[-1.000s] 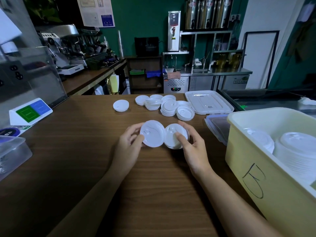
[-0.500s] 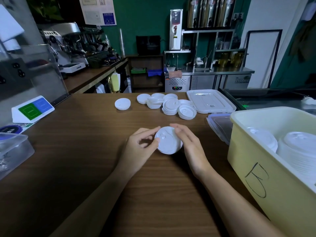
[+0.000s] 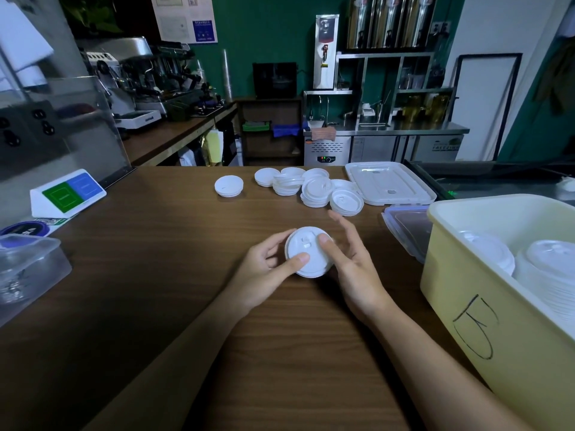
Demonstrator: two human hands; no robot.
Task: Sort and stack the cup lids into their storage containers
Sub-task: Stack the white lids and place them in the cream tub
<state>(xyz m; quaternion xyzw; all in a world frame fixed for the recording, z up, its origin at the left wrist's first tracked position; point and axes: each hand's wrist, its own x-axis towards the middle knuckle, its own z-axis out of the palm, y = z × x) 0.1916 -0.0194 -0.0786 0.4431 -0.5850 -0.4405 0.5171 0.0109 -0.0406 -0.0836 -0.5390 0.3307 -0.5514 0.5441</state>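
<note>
- The left hand (image 3: 264,269) grips a small stack of white lids (image 3: 306,256) over the middle of the tabletop (image 3: 155,290). Its thumb lies on top and its fingers curl round the left rim.
- The right hand (image 3: 351,265) lays only its thumb on top of the same stack, at the right side. Its fingers (image 3: 342,225) stretch out loosely past the far rim and do not wrap round it; they look slightly blurred.
- Whether the stack touches the wood or is held just above it cannot be told.
- At the right edge of the tabletop stands a yellow bin (image 3: 485,293) with a black mark drawn on its near wall. Inside it sit tall stacks of stored lids (image 3: 553,269).
- At the left edge is a clear box (image 3: 31,272), its contents too dim to make out.
- Just behind the yellow bin, touching or nearly touching it, lies a clear blue-rimmed box cover (image 3: 404,225).
- Toward the far edge, right of centre, a pile of loose lids (image 3: 314,189) overlaps in short heaps.
- A single lid (image 3: 228,185) lies apart to the left of that pile.
- A flat white bin cover (image 3: 389,183) lies just right of the pile, near the far right corner.
- Near the far left corner stands a small white sign (image 3: 67,192) with a green and a blue panel.
</note>
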